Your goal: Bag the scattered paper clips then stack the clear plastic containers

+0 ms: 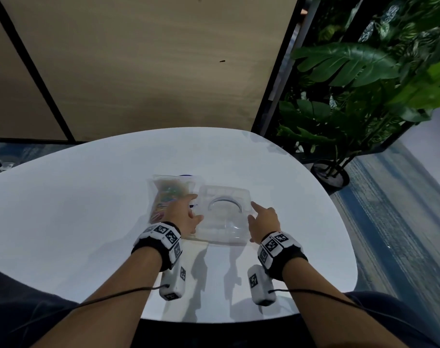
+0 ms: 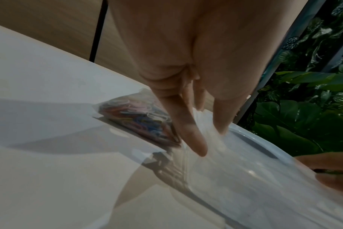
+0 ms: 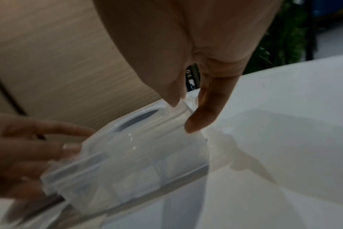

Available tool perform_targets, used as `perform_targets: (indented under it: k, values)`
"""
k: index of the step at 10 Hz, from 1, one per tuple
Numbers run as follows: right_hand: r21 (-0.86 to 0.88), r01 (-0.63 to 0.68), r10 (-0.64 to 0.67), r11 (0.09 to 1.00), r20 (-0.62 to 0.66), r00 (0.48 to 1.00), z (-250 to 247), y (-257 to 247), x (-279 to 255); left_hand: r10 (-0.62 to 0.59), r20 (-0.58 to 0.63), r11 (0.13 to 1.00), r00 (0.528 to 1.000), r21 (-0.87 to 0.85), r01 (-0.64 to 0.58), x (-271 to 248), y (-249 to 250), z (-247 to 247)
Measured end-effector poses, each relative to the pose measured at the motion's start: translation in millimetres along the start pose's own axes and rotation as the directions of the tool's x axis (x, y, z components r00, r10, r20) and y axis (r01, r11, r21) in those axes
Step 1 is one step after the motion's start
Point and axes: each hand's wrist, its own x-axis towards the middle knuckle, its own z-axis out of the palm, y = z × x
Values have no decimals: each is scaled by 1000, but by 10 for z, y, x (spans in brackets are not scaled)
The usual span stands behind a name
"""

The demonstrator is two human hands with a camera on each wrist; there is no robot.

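Clear square plastic container (image 1: 224, 214) mid white bench (image 1: 88, 222), between both grips: left hand (image 1: 182, 214) and right hand (image 1: 264, 221) spread, fingertips pressing opposite walls. Clear bag of coloured paper clips (image 1: 167, 194) touching its left side.

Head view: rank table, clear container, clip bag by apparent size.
1. White table, by far the largest.
2. Clear container.
3. Bag of paper clips; the left hand covers part of it, so its gap to the container is unsure.

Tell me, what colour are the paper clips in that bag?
Mixed: the paper clips are pink, blue, white and red, clearest in the left wrist view.
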Motion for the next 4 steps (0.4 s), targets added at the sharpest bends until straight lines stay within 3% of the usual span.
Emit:
perform_targets:
  k: [2,4]
  values:
    - [187,-67,68,980,3,998,-107,103,95,-29,-50,999,998,27,30,49,1,35]
    - [307,-156,145,939,60,988,-182,164,255,-135,-129,990,982,26,140,45,30,121]
